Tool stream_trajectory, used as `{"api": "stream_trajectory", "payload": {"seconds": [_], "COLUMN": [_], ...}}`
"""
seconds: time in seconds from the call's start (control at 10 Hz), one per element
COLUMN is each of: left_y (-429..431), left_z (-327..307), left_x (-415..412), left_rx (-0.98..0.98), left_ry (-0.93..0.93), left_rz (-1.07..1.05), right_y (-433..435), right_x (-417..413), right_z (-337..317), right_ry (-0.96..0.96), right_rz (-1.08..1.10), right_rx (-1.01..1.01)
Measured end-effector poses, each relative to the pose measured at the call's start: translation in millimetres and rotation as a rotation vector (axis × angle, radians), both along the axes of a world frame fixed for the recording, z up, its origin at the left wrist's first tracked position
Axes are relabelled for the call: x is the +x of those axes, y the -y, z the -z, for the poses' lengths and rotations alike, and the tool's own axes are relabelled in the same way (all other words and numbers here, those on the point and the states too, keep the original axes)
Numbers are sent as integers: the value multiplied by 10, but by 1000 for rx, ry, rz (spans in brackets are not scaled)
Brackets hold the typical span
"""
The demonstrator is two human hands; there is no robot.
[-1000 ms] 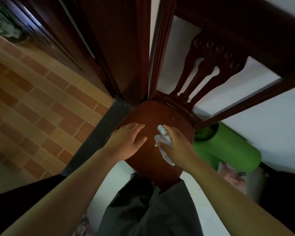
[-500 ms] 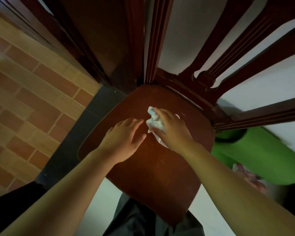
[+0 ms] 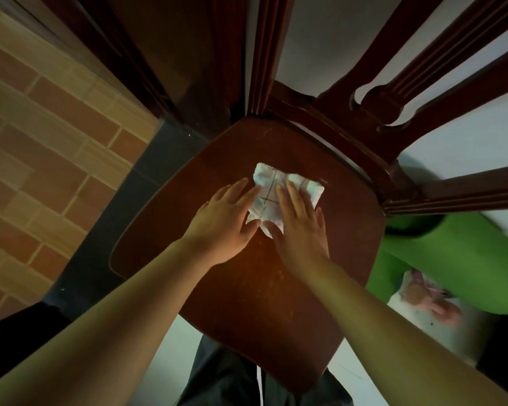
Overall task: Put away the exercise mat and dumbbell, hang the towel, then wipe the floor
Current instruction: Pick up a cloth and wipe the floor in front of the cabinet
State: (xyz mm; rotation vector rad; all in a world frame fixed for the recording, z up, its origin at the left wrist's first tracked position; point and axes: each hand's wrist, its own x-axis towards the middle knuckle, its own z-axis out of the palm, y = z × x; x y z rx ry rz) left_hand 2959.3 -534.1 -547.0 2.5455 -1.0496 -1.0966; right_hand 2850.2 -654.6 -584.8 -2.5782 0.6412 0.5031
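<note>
A small white cloth (image 3: pixel 279 186) with dark crossed lines lies flat on the dark wooden chair seat (image 3: pixel 247 303). My right hand (image 3: pixel 301 230) rests palm-down on the cloth's right part, fingers spread. My left hand (image 3: pixel 228 218) lies flat beside it, fingertips touching the cloth's left edge. A rolled green exercise mat (image 3: pixel 458 259) lies on the floor to the right, partly under the chair. No dumbbell is in view.
The chair back (image 3: pixel 379 106) rises behind the seat against a white wall. A dark wooden door frame (image 3: pixel 165 60) stands left of it, with brick-pattern tiles (image 3: pixel 41 142) beyond. A pink and white item (image 3: pixel 425 300) lies by the mat.
My right hand has laid the bunched cloth down on the seat and spread it flat. My left hand moved onto its edge. The view has come closer to the seat.
</note>
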Motion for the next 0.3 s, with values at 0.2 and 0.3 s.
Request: {"api": "stream_trajectory", "payload": {"seconds": [0.2, 0.3], "left_y": [-9, -21], "left_z": [25, -175], "left_x": [-13, 6], "left_rx": [35, 36], "left_ry": [-73, -28], "left_rz": [24, 28], "right_y": [174, 162], "right_x": [71, 62], "right_z": [17, -192], "right_ry": [-28, -16], "right_rz": [-59, -8], "right_rx": [67, 72]}}
